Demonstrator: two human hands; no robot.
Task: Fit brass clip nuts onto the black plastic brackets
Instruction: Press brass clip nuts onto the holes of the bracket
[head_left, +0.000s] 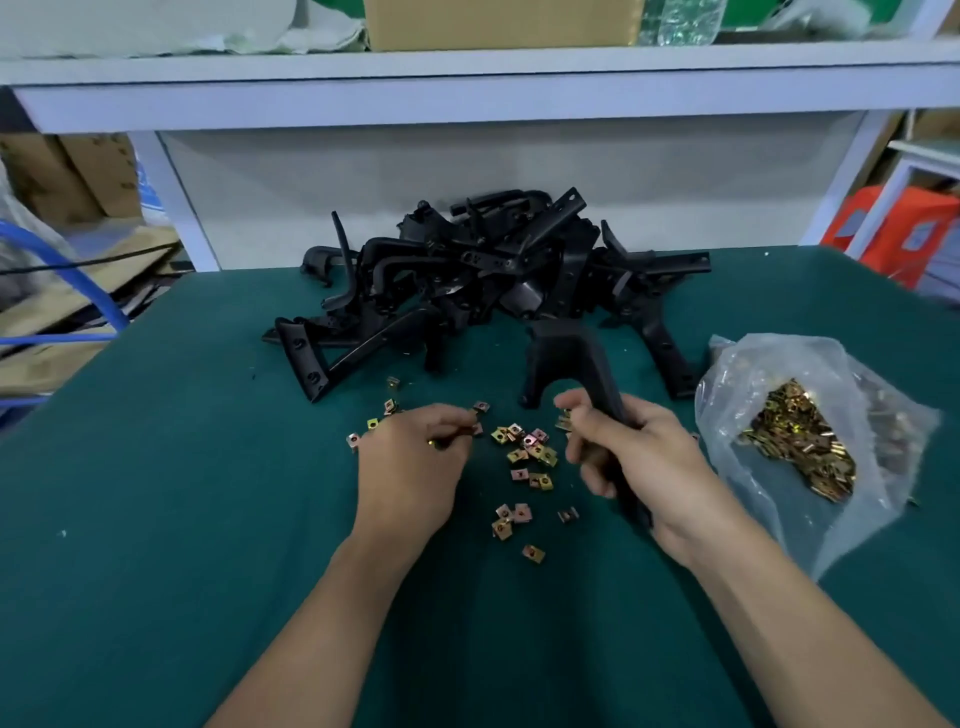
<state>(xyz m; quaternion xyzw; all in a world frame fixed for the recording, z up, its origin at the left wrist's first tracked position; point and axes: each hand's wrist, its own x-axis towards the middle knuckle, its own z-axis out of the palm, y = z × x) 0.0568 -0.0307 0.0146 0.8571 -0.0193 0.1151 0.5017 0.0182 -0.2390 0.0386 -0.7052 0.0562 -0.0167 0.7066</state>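
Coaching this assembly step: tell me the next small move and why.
Probably carry the left hand, which seems to pinch a clip nut, across to the black bracket gripped in the right hand, and push the nut onto a leg's end. No nut shows on that bracket yet.

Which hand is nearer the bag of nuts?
Right. The right hand, gripping a black bracket, is beside the bag; the left hand is farther, across the loose nuts.
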